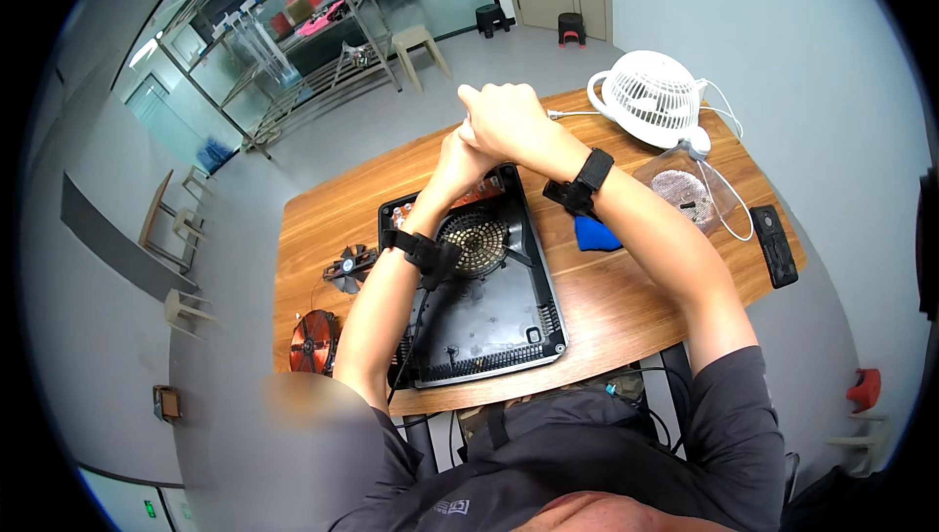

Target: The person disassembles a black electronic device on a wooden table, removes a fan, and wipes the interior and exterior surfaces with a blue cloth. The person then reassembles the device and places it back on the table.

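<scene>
My right hand is curled and touches my left hand, both raised over the far end of an open black plastic induction cooker housing. Whether anything lies between the fingers is hidden. Inside the housing are a round vent grille and, at the far end, an orange-brown circuit board, partly covered by my left hand and forearm. A black cooling fan lies left of the housing, and a copper induction coil rests nearer me. Black straps with small devices circle both wrists.
A white electric fan with its cord stands at the far right. Near it lie a clear plastic bag with small parts, a blue cloth and a black case-like object. A metal shelf rack stands beyond the table.
</scene>
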`<state>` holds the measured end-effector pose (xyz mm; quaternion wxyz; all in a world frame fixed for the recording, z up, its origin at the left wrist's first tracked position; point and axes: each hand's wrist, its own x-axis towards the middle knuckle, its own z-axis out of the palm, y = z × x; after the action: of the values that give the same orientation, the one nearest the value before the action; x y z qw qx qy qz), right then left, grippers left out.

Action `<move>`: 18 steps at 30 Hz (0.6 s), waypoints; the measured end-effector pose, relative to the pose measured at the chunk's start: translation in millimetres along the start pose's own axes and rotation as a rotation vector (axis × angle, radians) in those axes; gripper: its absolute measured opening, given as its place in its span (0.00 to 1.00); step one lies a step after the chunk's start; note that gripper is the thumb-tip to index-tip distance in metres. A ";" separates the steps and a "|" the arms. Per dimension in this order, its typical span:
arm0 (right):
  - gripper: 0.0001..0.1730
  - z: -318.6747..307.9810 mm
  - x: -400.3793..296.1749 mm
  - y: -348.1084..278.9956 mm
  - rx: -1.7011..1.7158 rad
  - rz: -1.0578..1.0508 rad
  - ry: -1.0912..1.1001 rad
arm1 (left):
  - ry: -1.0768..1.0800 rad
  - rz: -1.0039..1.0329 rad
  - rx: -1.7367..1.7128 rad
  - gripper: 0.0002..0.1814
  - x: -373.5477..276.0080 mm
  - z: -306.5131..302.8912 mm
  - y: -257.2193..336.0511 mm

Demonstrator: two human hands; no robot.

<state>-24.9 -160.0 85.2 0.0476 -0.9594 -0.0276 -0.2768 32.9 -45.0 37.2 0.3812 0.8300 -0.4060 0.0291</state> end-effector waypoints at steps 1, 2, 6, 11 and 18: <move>0.17 -4.7 -0.2 -0.3 0.001 -0.010 -0.004 | -0.033 0.028 -0.104 0.23 -1.4 0.7 -5.0; 0.17 -6.6 -0.6 0.2 0.003 -0.019 -0.008 | -0.064 0.056 -0.209 0.22 -1.1 0.2 -13.4; 0.19 -5.5 3.2 1.8 0.043 -0.068 -0.005 | -0.130 0.047 -0.308 0.15 -3.5 -7.3 -29.8; 0.26 -21.4 5.0 -7.1 -0.010 0.061 -0.118 | -0.069 -0.024 -0.157 0.18 -7.1 -3.9 -24.3; 0.25 -12.9 5.6 -11.1 0.013 0.090 -0.066 | 0.070 0.037 -0.185 0.21 -9.1 1.6 -24.2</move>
<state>-27.9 -150.2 100.0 0.0651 -0.9679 0.0122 -0.2423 43.3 -30.9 18.0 0.4698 0.7821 -0.4085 0.0274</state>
